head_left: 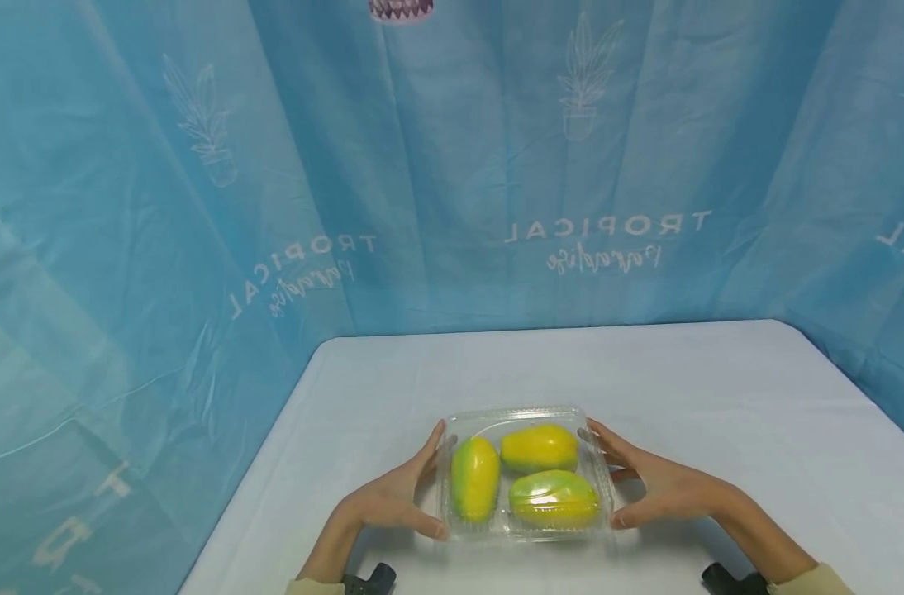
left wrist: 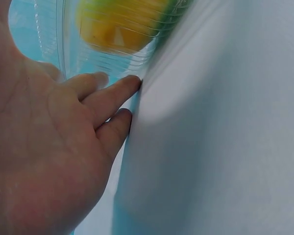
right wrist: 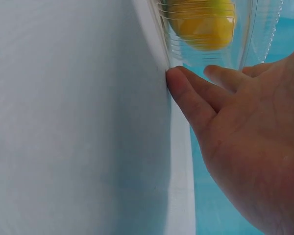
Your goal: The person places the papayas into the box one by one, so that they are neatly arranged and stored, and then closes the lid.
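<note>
On the white table lies a clear plastic clamshell box [head_left: 506, 530] with its lid down. Inside it are three yellow-green, mango-like fruits: one upright on the left [head_left: 475, 479], one lying at the back right [head_left: 540, 448], and one at the front right [head_left: 554, 499]. My left hand [head_left: 396, 498] is at the box's left side, thumb by the front corner and fingers by the back. Opposite it, my right hand [head_left: 663, 487] stands in the same way at the right side. Both wrist views show fairly straight fingers, with some fingertips on the tabletop beside the box.
A white cloth covers the table [head_left: 690, 388]. Blue curtains [head_left: 452, 165] with printed plants and lettering hang behind it and along both sides. Dark straps with small devices [head_left: 373, 580] are on both wrists.
</note>
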Tool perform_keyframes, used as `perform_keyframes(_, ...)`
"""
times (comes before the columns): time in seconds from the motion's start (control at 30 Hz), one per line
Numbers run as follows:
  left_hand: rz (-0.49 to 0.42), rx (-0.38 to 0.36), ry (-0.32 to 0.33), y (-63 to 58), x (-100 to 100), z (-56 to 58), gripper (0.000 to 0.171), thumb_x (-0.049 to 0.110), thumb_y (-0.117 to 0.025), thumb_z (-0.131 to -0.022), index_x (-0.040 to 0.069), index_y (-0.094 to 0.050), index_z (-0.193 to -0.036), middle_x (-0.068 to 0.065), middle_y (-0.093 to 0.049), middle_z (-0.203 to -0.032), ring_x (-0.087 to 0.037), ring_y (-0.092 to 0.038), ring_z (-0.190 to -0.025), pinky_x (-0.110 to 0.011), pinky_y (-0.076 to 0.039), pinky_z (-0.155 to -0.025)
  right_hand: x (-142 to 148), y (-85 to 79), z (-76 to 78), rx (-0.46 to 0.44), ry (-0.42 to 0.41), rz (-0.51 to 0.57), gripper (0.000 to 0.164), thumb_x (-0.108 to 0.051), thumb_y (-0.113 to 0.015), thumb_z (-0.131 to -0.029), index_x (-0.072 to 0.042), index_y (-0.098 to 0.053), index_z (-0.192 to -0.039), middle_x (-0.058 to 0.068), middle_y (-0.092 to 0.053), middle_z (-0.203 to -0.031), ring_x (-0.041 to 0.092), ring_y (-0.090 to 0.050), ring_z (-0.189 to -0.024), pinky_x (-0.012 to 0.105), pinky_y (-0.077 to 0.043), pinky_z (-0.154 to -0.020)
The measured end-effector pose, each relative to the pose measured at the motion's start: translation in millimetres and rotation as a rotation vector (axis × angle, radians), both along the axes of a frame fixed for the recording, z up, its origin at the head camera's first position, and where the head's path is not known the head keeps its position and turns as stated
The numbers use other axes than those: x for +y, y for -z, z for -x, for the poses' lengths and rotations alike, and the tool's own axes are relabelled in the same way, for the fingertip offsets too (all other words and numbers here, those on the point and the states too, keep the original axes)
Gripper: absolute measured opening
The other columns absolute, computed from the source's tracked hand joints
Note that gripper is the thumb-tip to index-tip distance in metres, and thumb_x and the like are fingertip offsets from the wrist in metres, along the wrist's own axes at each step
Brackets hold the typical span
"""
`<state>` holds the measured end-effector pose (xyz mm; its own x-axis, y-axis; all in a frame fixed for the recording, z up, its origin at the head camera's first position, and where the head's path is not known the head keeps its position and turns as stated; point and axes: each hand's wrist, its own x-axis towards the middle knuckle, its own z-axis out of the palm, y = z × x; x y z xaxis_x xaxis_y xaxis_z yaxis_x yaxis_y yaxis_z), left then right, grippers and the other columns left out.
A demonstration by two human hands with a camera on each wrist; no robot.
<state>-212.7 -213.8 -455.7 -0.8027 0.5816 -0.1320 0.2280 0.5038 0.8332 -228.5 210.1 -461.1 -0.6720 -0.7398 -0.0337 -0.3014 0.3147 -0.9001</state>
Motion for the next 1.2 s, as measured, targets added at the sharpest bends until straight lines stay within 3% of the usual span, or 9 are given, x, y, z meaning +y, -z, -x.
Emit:
perform_keyframes(0.37, -0.048, 0.018, -0.007, -0.3, -2, -0.4, 0.128, 0.034, -0.087, -0.067, 0.045, 0.011, -0.149, 0.003, -0.002, -0.159, -0.016, -0.019, -0.141, -0.050, -0.019, -0.111, -2, -7.1, 3.0, 0.008, 0.011, -0.052, 0.107, -0.022, -0.075, -0.082, -0.033, 0.004, -0.154, 0.011, -0.007, -0.159, 0.034, -0.031, -0.136, 0.041, -0.043, -0.098)
perform_keyframes(0.7, -0.113, 0.015, 0.008, 1.0, -4, 0.1, 0.127, 0.029, -0.086, -0.069, 0.037, 0.008, -0.153, 0.000, -0.003, -0.160, -0.017, -0.020, -0.142, -0.044, -0.024, -0.111, -4, -6.9, 1.8, 0.016, 0.015, -0.040, 0.106, -0.022, -0.075, -0.082, -0.029, 0.002, -0.155, 0.013, -0.009, -0.159, 0.035, -0.031, -0.136, 0.041, -0.042, -0.099)
perform_keyframes(1.0, -0.128, 0.020, -0.008, -2.4, -7, 0.1, 0.121, 0.033, -0.085, -0.070, 0.042, 0.003, -0.152, 0.004, 0.001, -0.159, -0.021, -0.020, -0.142, -0.041, -0.025, -0.111, 4, -7.8, 5.9, 0.059, 0.026, 0.029, 0.104, -0.014, -0.072, -0.084, -0.033, 0.001, -0.154, 0.015, -0.018, -0.156, 0.036, -0.038, -0.132, 0.039, -0.047, -0.094)
perform_keyframes(1.2, -0.211, -0.001, 0.034, -4.3, -11, 3.8, 0.116, 0.028, -0.083, -0.075, 0.041, 0.001, -0.152, 0.000, -0.003, -0.160, -0.025, -0.021, -0.142, -0.037, -0.027, -0.110, 10, -10.6, 9.7, 0.089, 0.041, 0.029, 0.103, -0.014, -0.072, -0.083, -0.034, 0.000, -0.154, 0.016, -0.017, -0.156, 0.037, -0.037, -0.132, 0.039, -0.048, -0.092)
